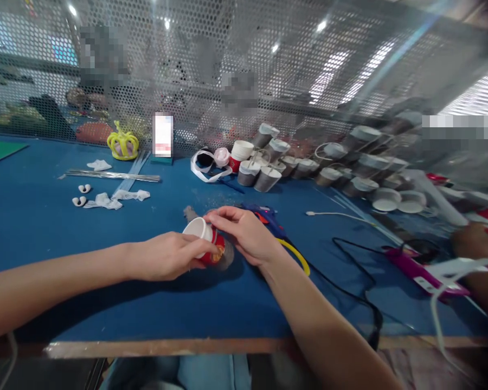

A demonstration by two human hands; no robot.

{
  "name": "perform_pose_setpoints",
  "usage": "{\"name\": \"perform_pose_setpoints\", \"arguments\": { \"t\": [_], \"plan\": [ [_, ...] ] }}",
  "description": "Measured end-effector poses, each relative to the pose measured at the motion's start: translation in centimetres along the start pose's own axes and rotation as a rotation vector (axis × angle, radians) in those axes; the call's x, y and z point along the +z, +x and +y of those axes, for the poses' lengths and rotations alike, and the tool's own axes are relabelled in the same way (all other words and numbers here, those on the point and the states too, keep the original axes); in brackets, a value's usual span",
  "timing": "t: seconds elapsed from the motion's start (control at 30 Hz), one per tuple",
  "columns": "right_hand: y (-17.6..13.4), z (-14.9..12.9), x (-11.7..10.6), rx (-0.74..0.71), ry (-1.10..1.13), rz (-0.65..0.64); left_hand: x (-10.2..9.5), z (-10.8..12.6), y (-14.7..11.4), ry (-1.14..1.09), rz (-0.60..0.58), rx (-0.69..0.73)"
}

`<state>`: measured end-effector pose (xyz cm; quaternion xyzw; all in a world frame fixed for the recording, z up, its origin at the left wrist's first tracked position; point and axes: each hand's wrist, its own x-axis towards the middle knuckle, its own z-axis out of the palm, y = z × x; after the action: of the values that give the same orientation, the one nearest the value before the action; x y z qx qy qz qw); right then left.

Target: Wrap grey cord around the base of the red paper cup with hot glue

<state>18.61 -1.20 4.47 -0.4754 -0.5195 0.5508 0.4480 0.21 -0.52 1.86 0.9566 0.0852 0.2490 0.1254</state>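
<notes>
A red and white paper cup (197, 229) is tilted in front of me, its open white mouth facing up and left. My left hand (168, 257) is closed round the cup's near side, thumb along the red part. At the far side of the rim, my right hand (248, 232) pinches with thumb and forefinger against the cup; whether it also grips a thin grey strand there is hidden. Grey material (228, 255) shows at the cup's lower end, and a small grey fuzzy piece (188, 213) sticks out behind it. Beyond my right hand lies a blue glue gun (264, 213).
Several grey-covered cups (267, 179) are piled at the back right. A purple power strip (423, 276) and black cable (360, 273) lie right. Wire sticks (114, 175), white scraps (106, 201), a yellow crown-like piece (122, 143) and a lit phone (162, 135) stand left, before a mesh screen.
</notes>
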Motion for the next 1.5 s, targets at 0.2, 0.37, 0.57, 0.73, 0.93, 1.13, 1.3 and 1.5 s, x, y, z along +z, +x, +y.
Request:
{"name": "perform_pose_setpoints", "arguments": {
  "t": [0.2,0.37,0.57,0.73,0.93,1.13,1.3,1.5],
  "plan": [
    [-0.4,-0.5,-0.9,-0.121,0.022,0.126,-1.1,0.5,0.4,-0.253,0.034,-0.263],
    [-0.2,-0.5,-1.2,-0.175,0.028,0.193,-0.6,0.5,0.1,-0.618,0.091,-0.506],
    [0.3,0.2,-0.9,-0.184,-0.026,0.232,0.4,0.6,-0.9,-0.896,0.140,-0.634],
    [0.7,0.9,-0.6,-0.195,-0.110,0.249,0.5,0.6,-1.4,-0.714,0.094,-0.557],
    [0.8,1.3,-0.3,-0.177,-0.174,0.237,0.2,1.0,-1.6,-0.578,0.053,-0.464],
    [0.6,1.1,-0.4,-0.188,-0.185,0.251,0.2,0.9,-1.7,-0.557,0.058,-0.457],
    [0.4,0.8,-0.8,-0.223,-0.188,0.288,0.5,0.8,-1.6,-0.623,0.079,-0.553],
    [0.4,1.0,-0.7,-0.206,-0.226,0.274,0.0,1.3,-1.5,-0.569,0.074,-0.496]
  ]
}}
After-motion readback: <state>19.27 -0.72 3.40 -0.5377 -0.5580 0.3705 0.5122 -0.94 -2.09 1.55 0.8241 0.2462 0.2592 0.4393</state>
